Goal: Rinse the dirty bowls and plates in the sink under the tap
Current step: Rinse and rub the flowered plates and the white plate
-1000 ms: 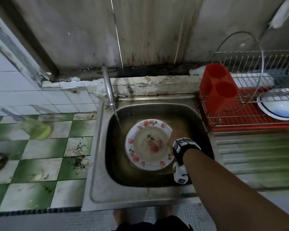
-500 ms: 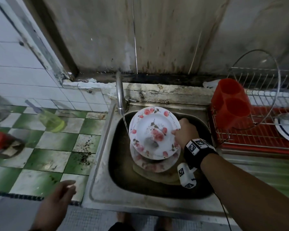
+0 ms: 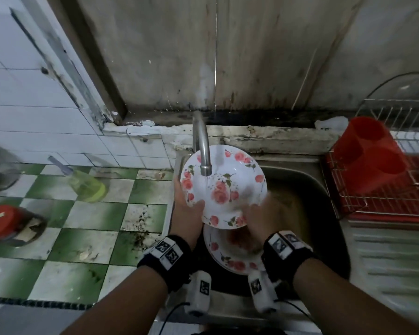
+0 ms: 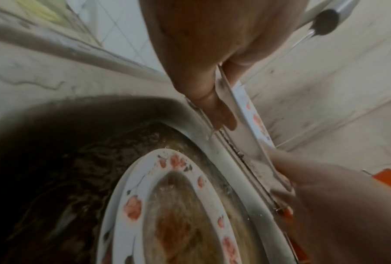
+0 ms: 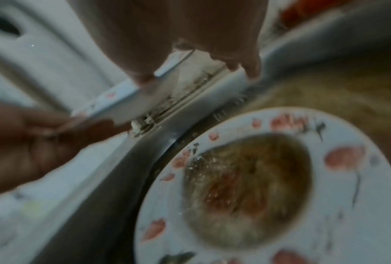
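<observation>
White with pink roses, the upper plate (image 3: 224, 187) is held tilted over the sink (image 3: 307, 187), right under the spout of the steel tap (image 3: 202, 146) — a thin stream of water lands on its face. The left hand (image 3: 188, 213) grips its left rim, thumb on the front and fingers (image 4: 215, 109) behind. The right hand (image 3: 258, 213) pinches the lower right rim; it is blurred, so no more of its grip can be made out. A 2nd plate (image 3: 230, 257) of the same pattern lies flat in the basin below, its well filled with brownish water, and more murky water stands around it. That makes 2 plates in the sink. Each wrist wears a black band with square black-and-white code tags — no readable writing on them. To the right sits a wire dish rack (image 3: 382, 189) on a red tray, holding 1 red double-cup holder (image 3: 370, 151). Left of the sink, on the green-and-white tiled counter (image 3: 87, 228), lie a yellow-green bottle (image 3: 87, 184) and a red-lidded jar (image 3: 12, 223).
</observation>
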